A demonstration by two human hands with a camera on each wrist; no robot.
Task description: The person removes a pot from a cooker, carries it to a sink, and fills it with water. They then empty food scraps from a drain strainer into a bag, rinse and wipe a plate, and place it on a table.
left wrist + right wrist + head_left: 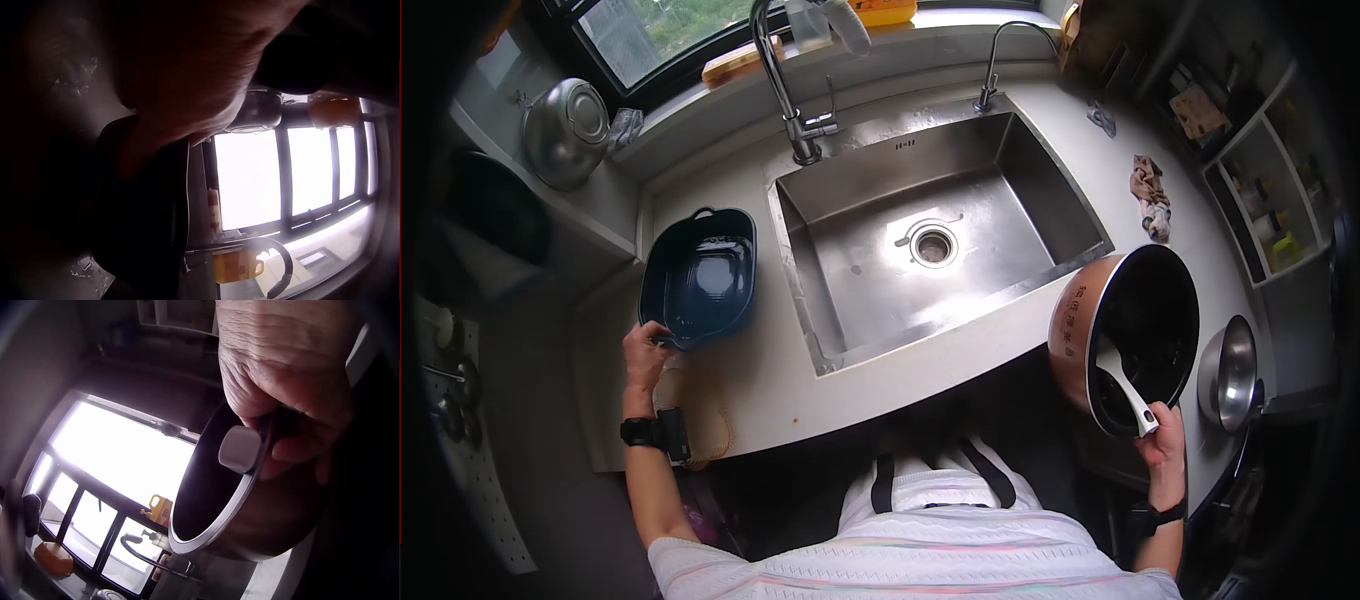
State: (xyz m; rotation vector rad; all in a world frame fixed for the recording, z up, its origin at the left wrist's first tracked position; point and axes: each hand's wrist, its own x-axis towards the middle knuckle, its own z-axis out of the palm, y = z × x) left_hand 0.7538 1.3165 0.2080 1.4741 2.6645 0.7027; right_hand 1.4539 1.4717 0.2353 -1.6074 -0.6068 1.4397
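Observation:
At the left of the head view, my left hand (644,356) grips the near end of a dark blue basin (662,270) on the counter. In the left wrist view that basin is a dark shape under the hand. To the right of the sink, my right hand (1166,438) holds the rim of a copper-coloured pot (1072,330), tilted, with printed characters outside and a dark inside. A white-handled utensil (1133,395) leans inside the pot, its handle by my right thumb. In the right wrist view, fingers curl over the outside of the rim.
A steel sink (880,290) with a tall faucet (800,140) lies between the hands. A thin second tap (988,90) stands behind it. A crumpled cloth (1150,195) lies right of the sink. A steel bowl (1232,375) is beside the pot; a metal pot (570,130) leans at back left.

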